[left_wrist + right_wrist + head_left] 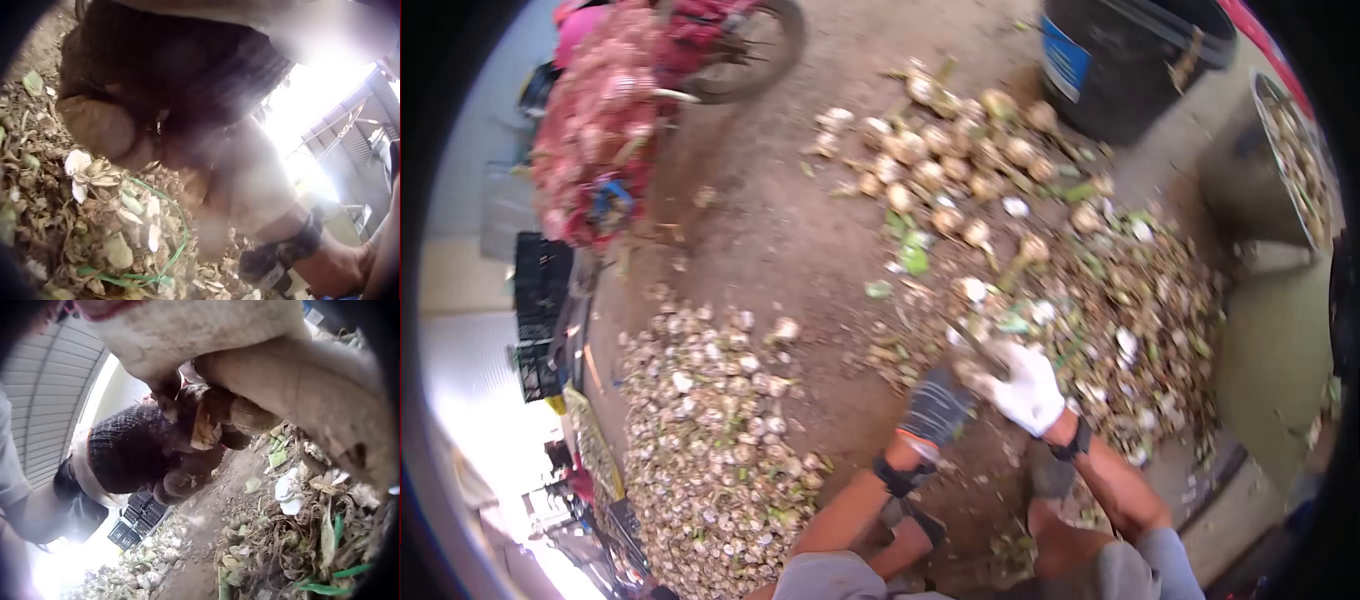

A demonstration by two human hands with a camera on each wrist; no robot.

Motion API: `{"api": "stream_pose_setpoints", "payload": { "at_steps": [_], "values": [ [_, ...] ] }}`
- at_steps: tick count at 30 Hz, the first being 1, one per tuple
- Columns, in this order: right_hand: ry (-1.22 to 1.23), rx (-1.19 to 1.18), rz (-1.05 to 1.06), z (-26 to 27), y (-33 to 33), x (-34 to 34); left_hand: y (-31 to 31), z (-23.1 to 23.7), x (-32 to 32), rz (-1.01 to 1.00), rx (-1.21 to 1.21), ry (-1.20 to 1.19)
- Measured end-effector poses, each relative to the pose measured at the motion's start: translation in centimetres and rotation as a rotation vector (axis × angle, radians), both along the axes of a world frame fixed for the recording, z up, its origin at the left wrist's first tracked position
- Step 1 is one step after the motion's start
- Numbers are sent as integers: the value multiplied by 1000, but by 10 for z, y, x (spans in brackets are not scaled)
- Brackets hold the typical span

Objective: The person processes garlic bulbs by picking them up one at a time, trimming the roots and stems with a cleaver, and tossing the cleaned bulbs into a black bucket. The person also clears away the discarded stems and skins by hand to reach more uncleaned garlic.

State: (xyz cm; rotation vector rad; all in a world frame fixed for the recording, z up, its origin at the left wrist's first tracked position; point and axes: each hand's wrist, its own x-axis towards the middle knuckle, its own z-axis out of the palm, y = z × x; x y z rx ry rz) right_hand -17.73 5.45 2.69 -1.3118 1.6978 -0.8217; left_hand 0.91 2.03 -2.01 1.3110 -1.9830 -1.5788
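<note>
In the head view my left hand (940, 405), in a dark grey striped glove, meets my right hand (1025, 388), in a white glove, low over the ground. Tan garlic (203, 428) shows between the hands in the right wrist view, with the dark-gloved fingers curled round it. A narrow, dark, blade-like piece (978, 348) sticks out from the white-gloved fingers; whether it is a knife or a stem I cannot tell. Fingers hide most of what is held. Beneath the hands lies a heap of dry garlic skins and stem scraps (1150, 320).
Garlic bulbs with stems (950, 150) lie ahead. A large pile of trimmed bulbs (720, 450) spreads at left. Black bucket (1120, 90) and a scrap-filled container (1260, 170) stand at right. Red mesh sacks (600, 120) lean by a wheel (750, 50). Green string (181, 244) lies among the scraps.
</note>
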Motion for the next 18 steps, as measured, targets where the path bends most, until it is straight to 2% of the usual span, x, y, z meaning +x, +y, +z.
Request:
{"api": "stream_pose_setpoints", "payload": {
  "at_steps": [1, 3, 4, 5, 7, 12, 14, 15, 17, 18],
  "values": [
    [49, -138, -66, -11, 10, 0, -3, 19, 1, 52, -47, 20],
    [77, 140, 154, 12, 8, -10, -4, 30, 5, 78, 67, -26],
    [237, -6, 195, 5, 16, -7, -6, 31, 7, 125, 123, -89],
    [239, 1, 191, 1, 21, -6, -5, 28, 10, 120, 130, -87],
    [361, -166, 237, -5, 28, -4, 0, 19, 17, 68, 73, -33],
    [432, -196, 289, -4, 24, -6, 2, 4, 38, 72, 101, -13],
    [439, -206, 322, -17, 23, -14, -6, 12, 39, -277, -209, -234],
    [545, -63, 372, -35, 20, -25, -5, 25, 35, -277, -203, -227],
    [576, -45, 279, -67, 31, -56, -11, 60, 30, 30, 348, -2],
    [511, -86, 174, -57, 32, -64, -24, 64, 33, -53, 315, -49]
  ]
}}
